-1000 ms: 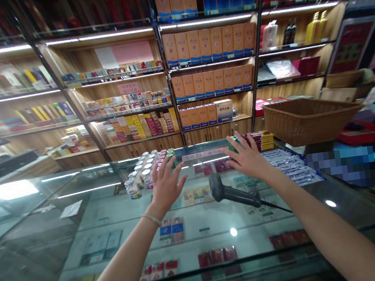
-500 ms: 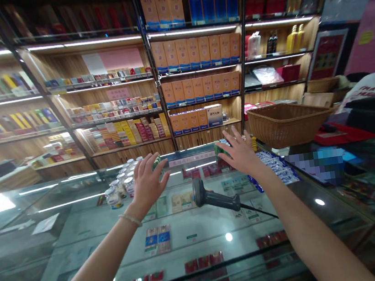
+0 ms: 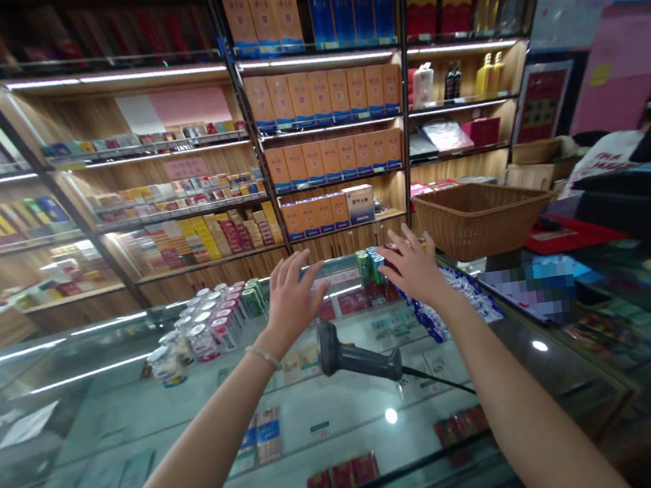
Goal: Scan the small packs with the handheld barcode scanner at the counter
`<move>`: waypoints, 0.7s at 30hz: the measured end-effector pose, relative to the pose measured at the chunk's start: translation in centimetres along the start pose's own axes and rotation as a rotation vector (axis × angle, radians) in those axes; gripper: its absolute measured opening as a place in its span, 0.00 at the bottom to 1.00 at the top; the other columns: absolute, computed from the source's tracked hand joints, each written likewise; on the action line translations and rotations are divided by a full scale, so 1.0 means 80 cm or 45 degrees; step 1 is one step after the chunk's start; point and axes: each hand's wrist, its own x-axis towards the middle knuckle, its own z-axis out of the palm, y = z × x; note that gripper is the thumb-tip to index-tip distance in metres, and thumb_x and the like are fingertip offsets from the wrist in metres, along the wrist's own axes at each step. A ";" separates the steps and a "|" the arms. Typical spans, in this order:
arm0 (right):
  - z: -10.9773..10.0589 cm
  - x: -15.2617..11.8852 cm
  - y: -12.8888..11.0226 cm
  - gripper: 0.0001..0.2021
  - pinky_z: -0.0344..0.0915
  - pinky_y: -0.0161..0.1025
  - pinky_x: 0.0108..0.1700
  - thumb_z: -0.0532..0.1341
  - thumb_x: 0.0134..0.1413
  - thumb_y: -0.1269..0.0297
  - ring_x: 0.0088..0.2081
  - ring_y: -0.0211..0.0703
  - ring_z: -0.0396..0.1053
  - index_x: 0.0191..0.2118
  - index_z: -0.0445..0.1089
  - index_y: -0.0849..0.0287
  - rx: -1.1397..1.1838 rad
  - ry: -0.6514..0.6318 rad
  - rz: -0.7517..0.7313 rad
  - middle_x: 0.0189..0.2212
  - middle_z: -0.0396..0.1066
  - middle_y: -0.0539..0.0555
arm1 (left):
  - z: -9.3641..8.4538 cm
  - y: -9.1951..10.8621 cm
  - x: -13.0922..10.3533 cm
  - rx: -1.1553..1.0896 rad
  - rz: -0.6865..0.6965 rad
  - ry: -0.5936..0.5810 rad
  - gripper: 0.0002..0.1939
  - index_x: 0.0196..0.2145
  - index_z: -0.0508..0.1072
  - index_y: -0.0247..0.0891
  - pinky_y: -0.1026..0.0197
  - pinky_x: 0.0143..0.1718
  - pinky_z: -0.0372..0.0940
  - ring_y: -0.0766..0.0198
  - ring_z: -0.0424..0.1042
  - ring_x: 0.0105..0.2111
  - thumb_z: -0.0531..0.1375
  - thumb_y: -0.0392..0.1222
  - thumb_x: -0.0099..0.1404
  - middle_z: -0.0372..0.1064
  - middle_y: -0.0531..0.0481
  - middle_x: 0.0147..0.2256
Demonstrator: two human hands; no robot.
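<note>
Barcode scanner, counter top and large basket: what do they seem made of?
Barcode scanner: probably dark matte plastic, judging by its moulded body and dull sheen.
Counter top: clear, glossy glass; red packs show through it.
Large basket: brown weave, perhaps wicker or plastic imitation.

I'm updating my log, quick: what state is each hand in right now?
Left hand: open, holding nothing visible.
Right hand: open, holding nothing visible.

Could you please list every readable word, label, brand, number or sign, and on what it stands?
"洋河", apparently, on the white-and-blue box; its remaining characters are unclear.
Too blurred to read: the red-lettered white shirt.
Too small or blurred to read: the orange boxes, blue boxes, pink sign and green containers.
</note>
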 end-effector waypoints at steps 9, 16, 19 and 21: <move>0.025 -0.007 -0.002 0.21 0.39 0.77 0.69 0.59 0.67 0.56 0.74 0.67 0.45 0.63 0.70 0.49 0.008 0.052 0.045 0.72 0.57 0.62 | 0.056 0.012 0.036 -0.077 0.009 -0.120 0.23 0.61 0.74 0.44 0.40 0.65 0.60 0.44 0.62 0.65 0.59 0.50 0.72 0.62 0.38 0.67; 0.044 -0.013 -0.002 0.23 0.35 0.77 0.70 0.60 0.65 0.58 0.74 0.68 0.45 0.64 0.70 0.51 0.003 0.045 0.084 0.73 0.56 0.64 | 0.093 0.017 0.054 -0.055 0.027 -0.260 0.25 0.63 0.73 0.45 0.38 0.66 0.59 0.41 0.60 0.67 0.61 0.50 0.70 0.61 0.38 0.68; 0.047 -0.014 -0.002 0.23 0.33 0.77 0.70 0.61 0.65 0.58 0.74 0.68 0.46 0.64 0.70 0.51 -0.008 0.016 0.104 0.72 0.56 0.64 | 0.107 0.016 0.058 -0.048 0.036 -0.297 0.25 0.63 0.73 0.44 0.38 0.66 0.59 0.41 0.59 0.67 0.62 0.50 0.70 0.61 0.38 0.68; 0.047 -0.014 -0.002 0.23 0.34 0.77 0.70 0.62 0.64 0.58 0.74 0.68 0.47 0.64 0.71 0.50 -0.015 0.018 0.098 0.72 0.57 0.63 | 0.117 0.014 0.061 -0.038 0.041 -0.313 0.26 0.63 0.73 0.44 0.38 0.66 0.59 0.42 0.60 0.67 0.62 0.50 0.70 0.61 0.37 0.68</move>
